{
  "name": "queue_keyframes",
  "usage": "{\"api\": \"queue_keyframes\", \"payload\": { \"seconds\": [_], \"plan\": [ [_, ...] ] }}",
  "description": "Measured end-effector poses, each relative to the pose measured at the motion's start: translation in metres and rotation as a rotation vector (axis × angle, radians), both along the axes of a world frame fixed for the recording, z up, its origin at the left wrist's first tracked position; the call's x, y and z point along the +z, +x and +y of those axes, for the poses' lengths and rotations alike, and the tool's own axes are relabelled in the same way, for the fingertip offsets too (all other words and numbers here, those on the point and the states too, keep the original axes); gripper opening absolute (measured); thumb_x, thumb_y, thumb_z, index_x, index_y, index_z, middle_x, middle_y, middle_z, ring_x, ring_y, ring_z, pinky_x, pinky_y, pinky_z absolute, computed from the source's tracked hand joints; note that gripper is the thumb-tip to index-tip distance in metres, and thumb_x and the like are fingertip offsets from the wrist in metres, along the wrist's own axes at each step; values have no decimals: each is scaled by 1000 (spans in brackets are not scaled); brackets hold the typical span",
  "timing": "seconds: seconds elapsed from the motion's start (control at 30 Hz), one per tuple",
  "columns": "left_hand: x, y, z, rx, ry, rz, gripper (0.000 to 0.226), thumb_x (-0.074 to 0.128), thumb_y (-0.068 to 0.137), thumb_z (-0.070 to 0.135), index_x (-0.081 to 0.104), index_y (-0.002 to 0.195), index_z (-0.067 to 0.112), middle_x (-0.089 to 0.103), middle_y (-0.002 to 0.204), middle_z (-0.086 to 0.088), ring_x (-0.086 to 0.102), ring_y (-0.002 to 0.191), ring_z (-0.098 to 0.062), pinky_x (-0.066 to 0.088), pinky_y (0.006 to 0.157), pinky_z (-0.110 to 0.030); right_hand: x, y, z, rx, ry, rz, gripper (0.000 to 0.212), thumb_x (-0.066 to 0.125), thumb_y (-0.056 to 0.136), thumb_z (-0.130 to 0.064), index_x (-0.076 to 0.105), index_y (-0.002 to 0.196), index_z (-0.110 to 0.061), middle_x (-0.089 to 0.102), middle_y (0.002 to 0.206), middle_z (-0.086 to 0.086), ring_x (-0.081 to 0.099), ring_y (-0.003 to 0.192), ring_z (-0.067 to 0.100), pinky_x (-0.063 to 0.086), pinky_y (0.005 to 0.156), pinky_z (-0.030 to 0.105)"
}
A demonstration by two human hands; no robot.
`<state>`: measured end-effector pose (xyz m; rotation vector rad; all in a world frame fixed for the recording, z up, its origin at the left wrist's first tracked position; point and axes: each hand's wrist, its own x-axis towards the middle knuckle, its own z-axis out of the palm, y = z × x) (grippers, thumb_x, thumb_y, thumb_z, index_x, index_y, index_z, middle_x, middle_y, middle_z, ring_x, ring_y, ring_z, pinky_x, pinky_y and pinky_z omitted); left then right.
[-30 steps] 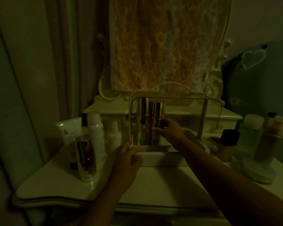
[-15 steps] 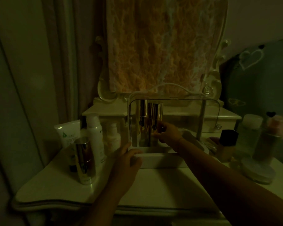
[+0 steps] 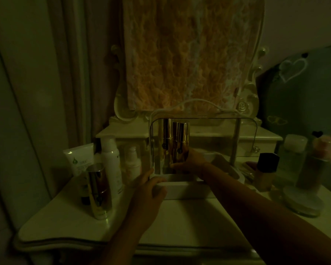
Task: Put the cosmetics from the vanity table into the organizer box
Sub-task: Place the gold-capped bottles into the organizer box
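The white organizer box (image 3: 182, 189) with clear walls and a handle stands mid-table. My right hand (image 3: 189, 162) reaches inside and grips a gold bottle (image 3: 182, 142) low on its body; another gold bottle (image 3: 166, 138) stands just left of it in the box. My left hand (image 3: 147, 190) rests on the box's front left corner, thumb along the clear wall. On the vanity table (image 3: 65, 226) at the left stand a third gold bottle (image 3: 98, 190), a white tube (image 3: 79, 158), a tall white bottle (image 3: 111, 161) and a small white bottle (image 3: 131, 163).
Right of the box stand a foundation bottle with a black cap (image 3: 266, 172), a clear jar (image 3: 292, 155) and a round-based stand (image 3: 306, 194). A cloth-covered mirror (image 3: 185, 54) rises behind. A curtain (image 3: 36, 92) hangs at the left.
My right hand has slid down the gold bottle as the bottle sank lower inside the box. My left hand has stayed on the box corner.
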<state>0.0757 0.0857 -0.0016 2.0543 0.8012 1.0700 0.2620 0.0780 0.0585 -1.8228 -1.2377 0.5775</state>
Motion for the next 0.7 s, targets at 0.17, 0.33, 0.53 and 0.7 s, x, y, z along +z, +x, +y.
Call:
{"api": "queue_keyframes", "payload": {
  "seconds": [0.17, 0.33, 0.53, 0.7],
  "plan": [
    [-1, 0, 1, 0, 9, 3, 18, 59, 86, 20, 62, 101, 30, 25, 148, 7, 19, 121, 4, 29, 86, -7, 0, -3, 4, 21, 2, 12, 42, 77, 71, -14, 58, 109, -18, 56, 80, -16, 54, 76, -1, 39, 56, 11],
    [0, 0, 1, 8, -9, 5, 19, 58, 86, 20, 62, 103, 26, 26, 149, 5, 18, 123, 3, 27, 95, -20, -2, -5, 9, 19, 22, 2, 46, 78, 71, -15, 57, 112, -19, 54, 78, -17, 50, 72, -1, 37, 54, 13],
    [1, 0, 0, 8, -17, -4, 19, 59, 86, 18, 62, 102, 26, 25, 150, 4, 16, 125, 2, 26, 96, -20, -3, -4, 9, 42, 50, -6, 50, 77, 72, -14, 53, 116, -19, 59, 88, -8, 56, 90, 13, 43, 62, 18],
    [2, -1, -2, -3, -18, -5, 19, 58, 86, 18, 60, 100, 30, 25, 150, 4, 18, 129, -2, 27, 96, -21, -3, -3, 11, 50, 22, 2, 48, 77, 72, -15, 54, 115, -15, 54, 79, -11, 52, 78, 6, 39, 56, 17]
  ]
}}
